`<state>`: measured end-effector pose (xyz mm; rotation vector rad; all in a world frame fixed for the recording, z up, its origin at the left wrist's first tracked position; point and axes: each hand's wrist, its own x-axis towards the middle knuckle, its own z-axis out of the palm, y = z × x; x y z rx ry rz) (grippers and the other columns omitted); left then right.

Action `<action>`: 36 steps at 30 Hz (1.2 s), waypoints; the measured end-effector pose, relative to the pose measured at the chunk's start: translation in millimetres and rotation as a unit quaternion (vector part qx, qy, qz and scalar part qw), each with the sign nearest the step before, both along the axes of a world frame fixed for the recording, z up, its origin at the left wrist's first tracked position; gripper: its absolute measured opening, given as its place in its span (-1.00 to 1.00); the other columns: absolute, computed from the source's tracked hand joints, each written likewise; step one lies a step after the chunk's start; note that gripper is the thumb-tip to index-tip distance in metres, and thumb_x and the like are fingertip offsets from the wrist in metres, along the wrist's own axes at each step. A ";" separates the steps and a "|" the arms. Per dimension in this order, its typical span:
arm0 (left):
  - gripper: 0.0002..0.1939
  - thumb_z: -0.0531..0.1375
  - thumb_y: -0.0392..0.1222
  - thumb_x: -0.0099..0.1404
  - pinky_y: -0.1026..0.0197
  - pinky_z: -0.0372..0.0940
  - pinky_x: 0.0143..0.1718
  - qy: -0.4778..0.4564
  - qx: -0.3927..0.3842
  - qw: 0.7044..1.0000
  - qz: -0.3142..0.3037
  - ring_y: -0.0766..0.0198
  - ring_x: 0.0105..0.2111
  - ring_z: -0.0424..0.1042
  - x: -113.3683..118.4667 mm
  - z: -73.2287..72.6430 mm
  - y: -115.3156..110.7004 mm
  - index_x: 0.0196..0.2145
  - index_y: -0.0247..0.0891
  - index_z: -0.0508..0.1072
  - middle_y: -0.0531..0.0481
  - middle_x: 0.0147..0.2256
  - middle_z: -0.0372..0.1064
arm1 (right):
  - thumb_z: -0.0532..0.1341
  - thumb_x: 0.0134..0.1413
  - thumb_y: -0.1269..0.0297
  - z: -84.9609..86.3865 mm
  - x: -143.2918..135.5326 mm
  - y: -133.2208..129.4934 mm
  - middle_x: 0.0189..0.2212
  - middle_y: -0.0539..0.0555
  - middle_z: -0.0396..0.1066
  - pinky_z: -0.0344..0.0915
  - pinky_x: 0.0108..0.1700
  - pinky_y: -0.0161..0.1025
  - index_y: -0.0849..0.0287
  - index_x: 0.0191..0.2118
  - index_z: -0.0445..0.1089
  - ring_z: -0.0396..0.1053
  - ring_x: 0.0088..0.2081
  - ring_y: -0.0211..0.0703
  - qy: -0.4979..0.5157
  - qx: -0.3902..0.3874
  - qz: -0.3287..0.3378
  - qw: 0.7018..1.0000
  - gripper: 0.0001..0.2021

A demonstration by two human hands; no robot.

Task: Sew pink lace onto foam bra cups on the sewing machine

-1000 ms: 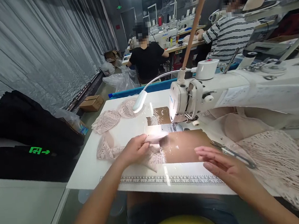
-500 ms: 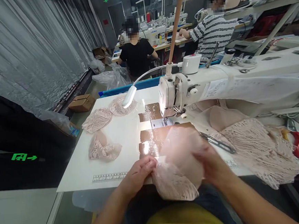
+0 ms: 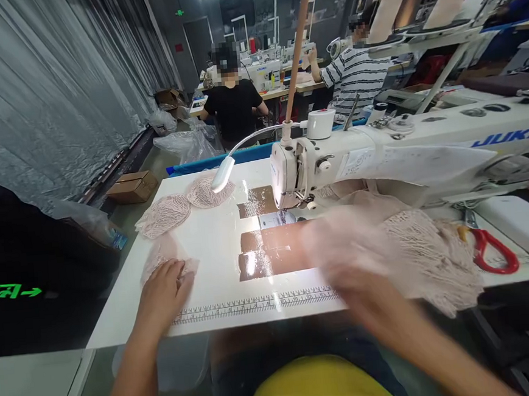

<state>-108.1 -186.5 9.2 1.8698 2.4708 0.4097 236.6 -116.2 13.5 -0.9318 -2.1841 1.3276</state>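
The left hand [image 3: 165,291] is resting on a small lacy piece [image 3: 159,250] at the left of the white surface [image 3: 213,245]; I cannot tell if it is pinching or just touching. The right hand [image 3: 356,279] is gripping a pale cloth [image 3: 343,240], and both are looking blurry. A lacy pile [image 3: 426,240] is lying to its right, near a red handle [image 3: 481,243]. A sewing machine [image 3: 284,171] is standing behind.

Cannot make out the fingers of the right hand [image 3: 359,283], blurred with the pale fabric [image 3: 344,237]. Cannot see all the lace piece [image 3: 164,247] under the left hand [image 3: 164,291], nor the sewing machine [image 3: 379,143] beyond the right edge.
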 end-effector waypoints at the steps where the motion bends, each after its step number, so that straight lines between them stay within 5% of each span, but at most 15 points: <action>1: -0.45 -0.04 0.10 0.28 -0.16 0.00 0.20 -0.026 0.019 0.999 -0.009 -0.10 0.15 0.12 7.0 6.4 -3.5 0.02 -0.38 0.36 -0.27 0.10 0.22 | 0.15 0.08 0.22 7.1 -2.1 -6.6 -0.50 0.04 0.36 0.19 -0.38 -0.26 0.14 -0.47 0.32 0.29 -0.42 -0.13 -0.006 -0.007 0.039 0.999 -0.84; 3: -0.42 0.07 0.16 0.23 -0.11 -0.03 0.22 -0.129 0.042 0.989 -0.065 -0.08 0.19 0.07 30.0 22.7 -15.5 0.07 -0.29 0.32 -0.21 0.15 0.16 | 0.17 0.02 0.32 18.9 -14.1 -18.3 -0.51 -0.05 0.32 0.13 -0.42 -0.37 0.17 -0.45 0.28 0.24 -0.46 -0.28 -0.014 -0.039 0.164 0.986 -0.91; 5: -0.33 0.19 0.16 0.15 -0.02 0.05 0.19 -0.303 -0.036 0.938 -0.166 -0.04 0.16 0.13 61.0 36.7 -30.3 0.14 -0.17 0.24 -0.13 0.16 0.15 | 0.16 -0.01 0.39 27.1 -30.8 -25.8 -0.54 -0.10 0.24 0.07 -0.46 -0.43 0.19 -0.47 0.23 0.18 -0.49 -0.36 -0.025 -0.053 0.252 0.966 -0.92; 8: -0.40 0.29 -0.08 0.06 0.14 0.25 -0.01 -0.452 -0.128 0.854 -0.224 0.07 -0.07 0.35 106.7 41.4 -43.7 0.07 -0.16 0.29 -0.07 -0.04 0.34 | 0.13 -0.08 0.49 34.5 -45.6 -27.0 -0.52 -0.10 0.23 0.05 -0.47 -0.45 0.19 -0.49 0.18 0.17 -0.49 -0.39 -0.008 -0.001 0.264 0.965 -0.89; 11: -0.81 0.13 -0.25 0.18 0.27 0.26 -0.29 -0.484 -0.117 0.842 -0.208 0.22 -0.31 0.37 131.4 28.7 -40.7 -0.22 -0.25 0.40 0.00 -0.29 0.41 | 0.12 -0.08 0.50 41.5 -34.0 -19.9 -0.46 -0.04 0.31 0.08 -0.48 -0.43 0.15 -0.42 0.18 0.21 -0.49 -0.36 0.073 0.139 0.175 0.972 -0.88; 16: -0.82 0.06 -0.32 0.20 0.28 0.14 -0.36 -0.398 -0.027 0.909 -0.118 0.25 -0.38 0.30 124.0 11.1 -28.4 -0.25 -0.27 0.40 0.03 -0.38 0.36 | 0.16 -0.08 0.55 60.0 7.6 -4.9 -0.41 -0.01 0.33 0.15 -0.46 -0.39 0.08 -0.33 0.18 0.27 -0.47 -0.31 0.128 0.312 -0.076 0.938 -0.76; 18: -0.85 0.05 -0.23 0.28 0.28 0.14 -0.35 -0.445 -0.044 0.887 -0.116 0.24 -0.37 0.30 119.5 11.3 -27.3 -0.27 -0.29 0.40 0.00 -0.38 0.35 | 0.20 -0.06 0.53 63.5 14.8 1.2 -0.43 -0.01 0.33 0.17 -0.42 -0.36 0.08 -0.36 0.20 0.28 -0.44 -0.28 0.109 0.306 -0.161 0.932 -0.79; 20: -0.73 0.04 -0.08 0.35 0.27 0.17 -0.36 -0.556 -0.100 0.811 -0.151 0.24 -0.39 0.30 119.5 14.7 -28.2 -0.29 -0.32 0.42 -0.04 -0.40 0.34 | 0.22 -0.02 0.44 60.1 15.3 7.3 -0.41 0.01 0.34 0.17 -0.42 -0.34 0.11 -0.43 0.21 0.29 -0.40 -0.24 0.066 0.227 -0.165 0.958 -0.85; 22: -0.58 0.05 0.10 0.34 0.27 0.21 -0.37 -0.669 -0.164 0.691 -0.219 0.23 -0.39 0.33 122.7 20.1 -29.3 -0.19 -0.34 0.43 -0.10 -0.35 0.35 | 0.22 0.04 0.34 49.3 12.4 12.5 -0.39 0.02 0.35 0.16 -0.42 -0.34 0.13 -0.45 0.24 0.29 -0.36 -0.22 0.029 0.072 -0.086 0.993 -0.87; 25: -0.31 0.20 0.23 0.18 0.28 0.25 -0.38 -0.739 -0.216 0.569 -0.288 0.19 -0.33 0.39 127.1 29.5 -25.9 0.10 -0.30 0.27 -0.20 -0.19 0.35 | 0.26 0.04 0.19 24.9 6.1 16.0 -0.50 -0.05 0.26 0.07 -0.48 -0.37 0.18 -0.43 0.24 0.18 -0.48 -0.31 0.026 -0.200 0.049 0.978 -0.78; 26: -0.25 0.25 0.18 0.15 0.31 0.25 -0.40 -0.737 -0.207 0.576 -0.286 0.23 -0.34 0.39 127.6 32.2 -22.1 0.19 -0.23 0.18 -0.20 -0.14 0.33 | 0.29 0.00 0.16 17.1 3.7 15.8 -0.54 -0.08 0.20 0.02 -0.50 -0.38 0.20 -0.43 0.24 0.11 -0.52 -0.35 0.041 -0.274 0.076 0.958 -0.74; 29: -0.16 0.34 -0.03 0.13 0.32 0.28 -0.31 -0.647 -0.098 0.714 -0.249 0.27 -0.26 0.35 126.3 36.6 -1.5 0.27 -0.04 0.03 -0.13 -0.04 0.26 | 0.36 -0.09 0.12 3.0 -4.7 14.0 -0.56 -0.12 0.10 -0.04 -0.52 -0.41 0.23 -0.43 0.23 0.02 -0.54 -0.42 0.100 -0.429 0.126 0.889 -0.66; 31: -0.12 0.38 -0.08 0.07 0.20 0.26 -0.08 -0.587 -0.062 0.768 -0.249 0.13 -0.06 0.27 124.4 34.9 16.7 0.26 -0.05 0.05 -0.13 0.04 0.20 | 0.35 -0.08 0.12 2.8 -10.5 14.8 -0.55 -0.11 0.12 0.00 -0.50 -0.41 0.25 -0.41 0.25 0.05 -0.54 -0.41 0.129 -0.479 0.152 0.855 -0.66; 33: -0.12 0.40 -0.07 0.04 0.13 0.22 -0.01 -0.609 -0.124 0.734 -0.273 0.06 -0.01 0.25 121.8 29.4 33.0 0.24 -0.13 0.11 -0.15 0.03 0.23 | 0.34 -0.06 0.10 7.0 -14.1 18.7 -0.53 -0.07 0.19 0.07 -0.48 -0.40 0.27 -0.39 0.27 0.12 -0.52 -0.39 0.143 -0.489 0.159 0.846 -0.67; 36: -0.45 0.32 -0.04 0.14 0.25 0.27 -0.25 -0.669 -0.210 0.666 -0.255 0.21 -0.27 0.35 115.2 18.9 46.0 0.05 -0.28 0.35 -0.11 -0.21 0.35 | 0.33 -0.07 0.09 12.7 -11.4 29.0 -0.50 -0.03 0.26 0.12 -0.47 -0.40 0.25 -0.37 0.30 0.18 -0.50 -0.36 0.124 -0.429 0.097 0.890 -0.68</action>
